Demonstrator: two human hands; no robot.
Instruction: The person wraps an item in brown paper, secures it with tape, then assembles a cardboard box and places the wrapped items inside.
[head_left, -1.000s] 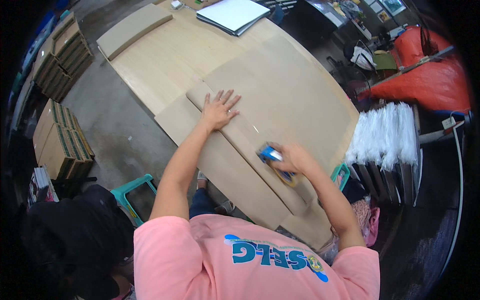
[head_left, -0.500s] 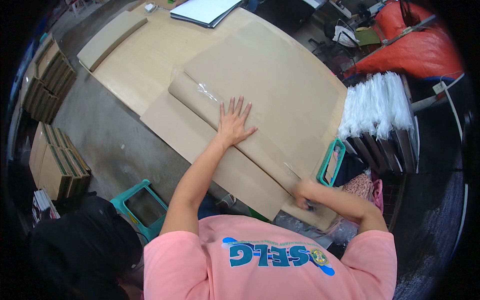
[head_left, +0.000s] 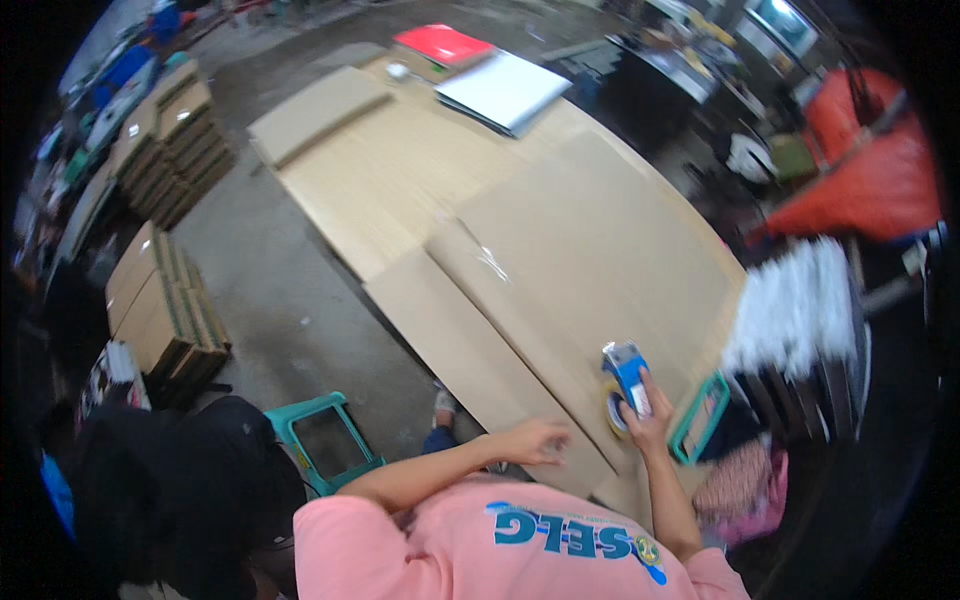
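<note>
My right hand (head_left: 652, 410) grips a blue tape dispenser (head_left: 627, 368) with a yellowish roll of tape (head_left: 616, 411). It is held above the right part of a large brown paper sheet (head_left: 600, 240). The sheet's near edge is folded into a long flap (head_left: 520, 335), with a shiny strip of clear tape (head_left: 492, 263) near its far left end. A flat brown board or sheet (head_left: 440, 315) lies along the flap's near side. My left hand (head_left: 545, 442) is over its near right part, fingers partly bent and smeared by motion.
A light wooden table (head_left: 360, 190) carries a brown cardboard stack (head_left: 320, 112), white sheets (head_left: 503, 92) and a red folder (head_left: 443, 45). Cardboard bundles (head_left: 165, 300) and a green stool (head_left: 325, 440) stand left. On the right are a green basket (head_left: 700, 418) and plastic-wrapped goods (head_left: 795, 310).
My left hand has lifted off the folded flap and moved back toward me. My right hand has risen from the near right edge with the tape dispenser. The view has shifted, showing more beyond the table.
</note>
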